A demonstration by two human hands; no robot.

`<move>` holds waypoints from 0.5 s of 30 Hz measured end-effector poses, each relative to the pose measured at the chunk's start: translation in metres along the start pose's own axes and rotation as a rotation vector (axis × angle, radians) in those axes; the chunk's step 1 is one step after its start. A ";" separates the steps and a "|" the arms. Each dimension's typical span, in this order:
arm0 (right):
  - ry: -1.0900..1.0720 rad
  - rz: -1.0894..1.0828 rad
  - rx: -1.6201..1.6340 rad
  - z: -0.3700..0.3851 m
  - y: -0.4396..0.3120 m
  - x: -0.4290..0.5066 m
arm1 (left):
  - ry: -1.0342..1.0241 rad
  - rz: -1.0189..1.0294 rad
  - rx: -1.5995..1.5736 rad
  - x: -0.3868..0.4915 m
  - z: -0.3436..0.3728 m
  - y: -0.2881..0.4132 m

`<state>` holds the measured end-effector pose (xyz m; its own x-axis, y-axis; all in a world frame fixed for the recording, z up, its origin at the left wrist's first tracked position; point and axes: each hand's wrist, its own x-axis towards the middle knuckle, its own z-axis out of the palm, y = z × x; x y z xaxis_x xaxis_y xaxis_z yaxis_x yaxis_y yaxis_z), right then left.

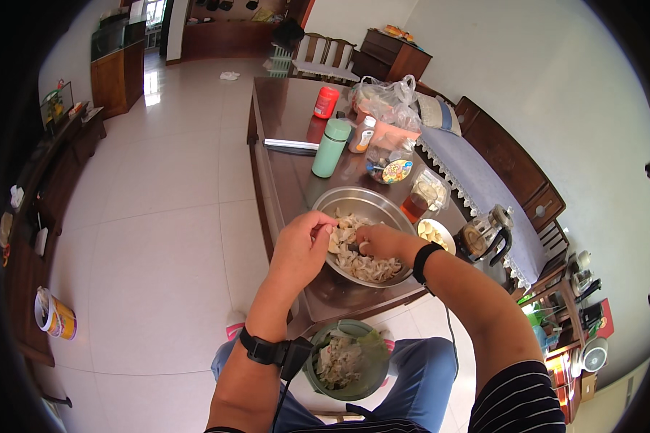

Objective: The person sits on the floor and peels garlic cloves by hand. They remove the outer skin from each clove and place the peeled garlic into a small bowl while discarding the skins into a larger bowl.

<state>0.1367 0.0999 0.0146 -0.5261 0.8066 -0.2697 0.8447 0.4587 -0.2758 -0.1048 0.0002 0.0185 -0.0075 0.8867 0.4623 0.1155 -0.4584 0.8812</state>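
A steel bowl point(398, 208) on the dark wooden table holds pale garlic and papery skins point(371, 266). Over its left side is my left hand point(306, 241), thumb and forefinger pinched around a small pale piece that looks like a garlic clove. Inside the bowl my right hand point(378, 240) has its fingers bent down among the garlic; the fingertips are partly hidden, and I cannot tell whether they grip anything. Just right of the bowl stands a white dish of peeled cloves point(432, 231). Below the table edge, between my knees, a green bin point(376, 387) contains skins and a green leaf.
A glass of reddish-brown liquid point(413, 208), a clear box point(437, 187) and a French press point(479, 238) stand right of the bowl. Behind it are a green flask point(331, 149), a plastic jar point(390, 159), a bottle point(363, 135) and a red canister point(326, 103). A cable hangs from each wristband.
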 end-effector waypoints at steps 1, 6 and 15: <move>0.017 0.052 0.044 -0.002 -0.001 0.000 | -0.003 -0.026 -0.023 0.000 0.000 0.001; -0.059 0.257 0.895 -0.024 -0.013 -0.005 | 0.021 -0.047 -0.117 0.001 -0.004 0.003; -0.074 0.237 0.512 -0.023 -0.035 0.016 | -0.016 -0.089 -0.169 0.001 -0.008 0.006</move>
<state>0.1010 0.1051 0.0414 -0.3494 0.8286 -0.4375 0.7944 0.0144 -0.6072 -0.1117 -0.0020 0.0255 0.0056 0.9245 0.3810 -0.0531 -0.3802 0.9234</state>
